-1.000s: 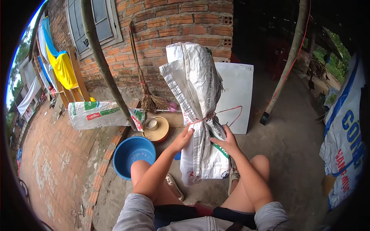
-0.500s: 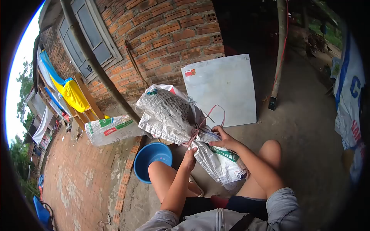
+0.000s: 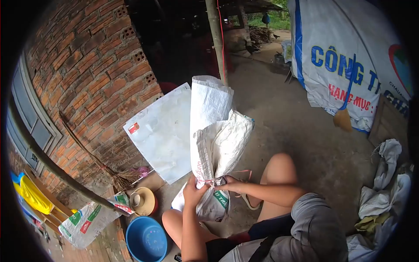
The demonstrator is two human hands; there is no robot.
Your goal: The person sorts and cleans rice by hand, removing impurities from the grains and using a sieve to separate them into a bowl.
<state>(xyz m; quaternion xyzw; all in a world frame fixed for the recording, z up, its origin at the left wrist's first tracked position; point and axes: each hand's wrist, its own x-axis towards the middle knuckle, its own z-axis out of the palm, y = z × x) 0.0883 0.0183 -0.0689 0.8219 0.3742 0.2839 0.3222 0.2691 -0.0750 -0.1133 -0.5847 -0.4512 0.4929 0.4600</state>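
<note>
A bundle of white woven sacks [image 3: 218, 139] stands upright between my knees, gathered in at a narrow neck. Pink string [image 3: 217, 179] circles this neck, and a loose loop sticks out to the right. My left hand [image 3: 194, 190] is closed around the neck from the left, just under the string. From the right, my right hand [image 3: 232, 184] pinches at the same neck beside the string; its fingertips are partly hidden. Below the hands the lower part of the bundle, with green print, hangs toward the ground.
A blue basin [image 3: 146, 239] and a tan bowl-like container [image 3: 144, 201] stand at the left. Behind are a pale board [image 3: 163, 131], a straw broom [image 3: 124, 178] and a wooden post [image 3: 217, 43]. A printed tarp [image 3: 331, 52] and crumpled sacks [image 3: 379, 196] are at the right.
My view has turned to the right. The bundle has swung from pointing left to standing upright, its top now facing away from me. Both hands still hold its neck.
</note>
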